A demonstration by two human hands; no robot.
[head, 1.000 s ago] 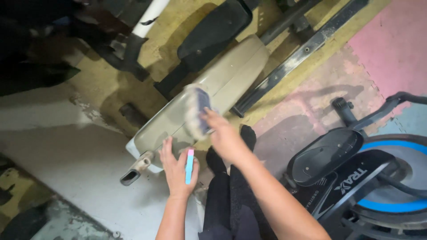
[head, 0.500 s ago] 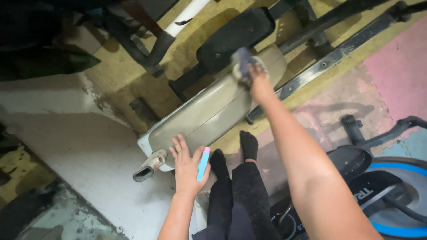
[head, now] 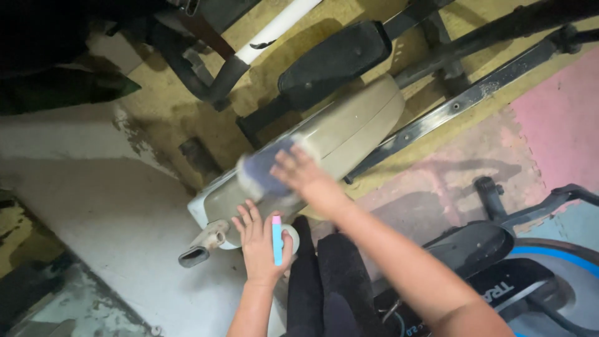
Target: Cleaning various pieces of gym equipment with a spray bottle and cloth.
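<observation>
Right hand point(head: 299, 171) on blurred, possibly cloth pad point(head: 262, 173), beige housing point(head: 349, 128), left hand point(head: 261, 240) at its edge

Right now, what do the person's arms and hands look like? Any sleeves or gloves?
Both arms are bare as far as the picture shows: no sleeves, gloves, watch or bracelets. The left hand is sharp, and no rings show on it. The right hand is blurred, so its fingers cannot be checked for rings. Below them, the legs are in black trousers.

Cloth point(head: 265, 171) motion-blurred; right hand point(head: 299, 171) partly blurred.
</observation>
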